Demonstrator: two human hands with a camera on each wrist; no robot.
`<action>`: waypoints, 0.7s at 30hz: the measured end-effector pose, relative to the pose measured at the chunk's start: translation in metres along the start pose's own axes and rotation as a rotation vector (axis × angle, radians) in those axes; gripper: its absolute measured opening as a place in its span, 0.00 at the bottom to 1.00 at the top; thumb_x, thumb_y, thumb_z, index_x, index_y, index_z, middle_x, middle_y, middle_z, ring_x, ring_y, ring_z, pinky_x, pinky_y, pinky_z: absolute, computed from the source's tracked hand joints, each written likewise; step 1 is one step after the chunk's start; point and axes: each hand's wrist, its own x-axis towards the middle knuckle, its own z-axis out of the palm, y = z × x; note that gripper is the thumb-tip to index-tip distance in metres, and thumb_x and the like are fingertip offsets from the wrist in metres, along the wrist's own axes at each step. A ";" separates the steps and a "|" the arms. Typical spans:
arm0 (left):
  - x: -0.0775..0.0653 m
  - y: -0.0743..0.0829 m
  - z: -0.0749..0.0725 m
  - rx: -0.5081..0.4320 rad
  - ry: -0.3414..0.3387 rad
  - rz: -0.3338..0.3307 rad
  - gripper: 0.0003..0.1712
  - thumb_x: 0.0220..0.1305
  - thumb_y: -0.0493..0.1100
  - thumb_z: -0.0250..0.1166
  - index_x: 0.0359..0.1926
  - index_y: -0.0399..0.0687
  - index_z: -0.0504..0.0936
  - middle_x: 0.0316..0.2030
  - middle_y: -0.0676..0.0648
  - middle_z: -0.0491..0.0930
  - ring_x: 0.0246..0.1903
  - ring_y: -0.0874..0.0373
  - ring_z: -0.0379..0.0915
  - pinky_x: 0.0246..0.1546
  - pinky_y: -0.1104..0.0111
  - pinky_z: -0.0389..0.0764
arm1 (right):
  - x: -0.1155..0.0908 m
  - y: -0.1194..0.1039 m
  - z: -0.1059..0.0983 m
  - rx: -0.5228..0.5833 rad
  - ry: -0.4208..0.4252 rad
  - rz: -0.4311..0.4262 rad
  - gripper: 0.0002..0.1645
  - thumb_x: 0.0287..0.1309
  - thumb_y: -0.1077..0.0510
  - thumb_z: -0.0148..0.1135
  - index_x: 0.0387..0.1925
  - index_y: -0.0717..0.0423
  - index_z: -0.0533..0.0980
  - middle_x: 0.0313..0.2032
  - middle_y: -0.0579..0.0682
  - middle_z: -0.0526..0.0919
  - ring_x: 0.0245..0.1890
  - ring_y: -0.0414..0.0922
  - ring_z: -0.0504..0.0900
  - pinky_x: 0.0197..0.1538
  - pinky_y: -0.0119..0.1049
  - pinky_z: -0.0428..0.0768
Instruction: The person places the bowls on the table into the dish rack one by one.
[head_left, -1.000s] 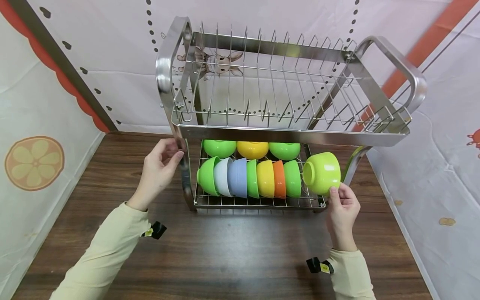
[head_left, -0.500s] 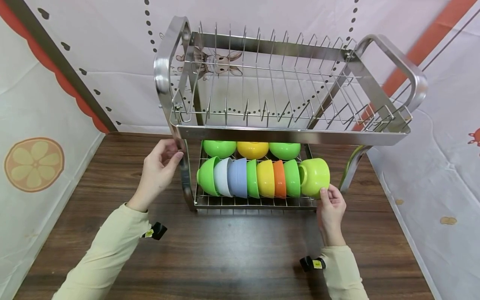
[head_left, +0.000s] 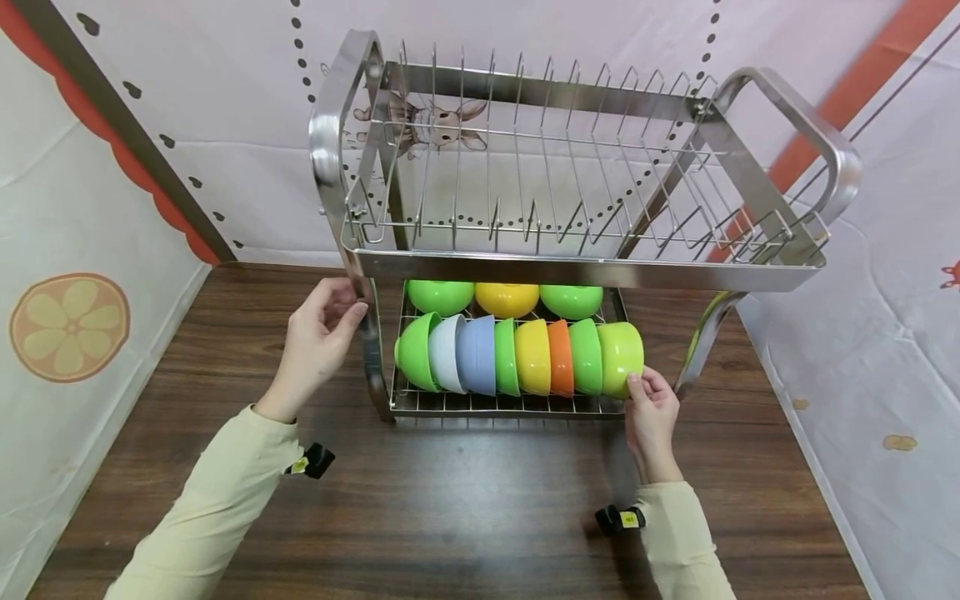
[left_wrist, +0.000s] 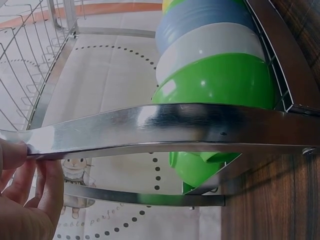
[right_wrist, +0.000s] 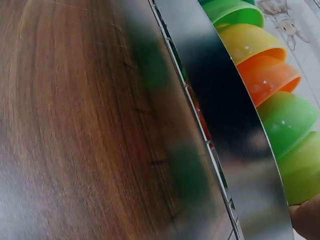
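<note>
My right hand (head_left: pixel 652 417) pinches the rim of a lime-green bowl (head_left: pixel 622 358), thumb in front. The bowl stands on its side at the right end of the front row on the lower shelf. It nests against a green bowl (head_left: pixel 587 357) in a line of several coloured bowls. At the left, my left hand (head_left: pixel 322 342) holds the upright of a two-tier steel dish rack (head_left: pixel 480 268). In the left wrist view, thumb and fingers (left_wrist: pixel 50 192) lie on either side of that metal strip. Only a fingertip (right_wrist: pixel 306 220) of the right hand shows in the right wrist view.
Behind the front row sit a green bowl (head_left: pixel 440 297), a yellow bowl (head_left: pixel 507 298) and another green bowl (head_left: pixel 572 301), partly hidden by the upper tier (head_left: pixel 570 158). The rack stands on a brown wooden table (head_left: pixel 465 517), against printed cloth walls.
My right hand has moved left with the lime-green bowl, bringing it from the rack's right side into the end of the front row. My left hand has stayed on the upright.
</note>
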 end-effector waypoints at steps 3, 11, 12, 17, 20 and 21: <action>0.000 0.000 0.001 0.009 0.002 -0.002 0.11 0.59 0.31 0.58 0.44 0.32 0.72 0.34 0.43 0.75 0.30 0.75 0.71 0.32 0.84 0.72 | 0.001 0.001 -0.001 -0.094 0.012 -0.013 0.16 0.55 0.78 0.47 0.25 0.61 0.77 0.20 0.49 0.81 0.22 0.37 0.78 0.27 0.26 0.76; 0.001 0.000 0.002 0.043 0.003 0.007 0.10 0.59 0.32 0.58 0.43 0.33 0.73 0.33 0.41 0.76 0.29 0.76 0.70 0.30 0.84 0.71 | 0.004 0.002 -0.008 -0.501 -0.008 -0.053 0.17 0.53 0.77 0.51 0.24 0.53 0.75 0.20 0.38 0.81 0.23 0.30 0.77 0.30 0.19 0.74; 0.001 0.000 0.002 0.052 0.005 0.014 0.10 0.59 0.32 0.59 0.43 0.33 0.73 0.33 0.41 0.76 0.29 0.77 0.70 0.29 0.84 0.71 | 0.004 0.001 -0.008 -0.536 -0.017 -0.054 0.16 0.53 0.77 0.51 0.24 0.53 0.75 0.20 0.37 0.80 0.23 0.30 0.77 0.30 0.19 0.73; 0.004 -0.002 0.003 0.068 0.014 0.028 0.10 0.59 0.34 0.60 0.42 0.34 0.73 0.32 0.43 0.76 0.28 0.78 0.70 0.27 0.84 0.71 | 0.007 -0.002 -0.009 -0.670 -0.045 -0.066 0.05 0.53 0.76 0.52 0.28 0.69 0.74 0.20 0.33 0.79 0.22 0.28 0.75 0.28 0.18 0.72; 0.005 -0.003 0.003 0.066 0.019 0.023 0.10 0.59 0.34 0.60 0.42 0.34 0.73 0.33 0.43 0.76 0.28 0.77 0.70 0.27 0.84 0.71 | 0.009 -0.002 -0.008 -0.738 -0.056 -0.063 0.06 0.54 0.75 0.53 0.33 0.78 0.72 0.19 0.31 0.77 0.22 0.27 0.74 0.27 0.18 0.71; 0.006 -0.003 0.003 0.062 0.021 0.017 0.10 0.59 0.34 0.60 0.42 0.34 0.73 0.33 0.43 0.76 0.28 0.77 0.70 0.27 0.84 0.71 | 0.009 -0.002 -0.008 -0.767 -0.059 -0.063 0.07 0.54 0.74 0.53 0.34 0.79 0.71 0.20 0.31 0.77 0.21 0.27 0.73 0.27 0.18 0.70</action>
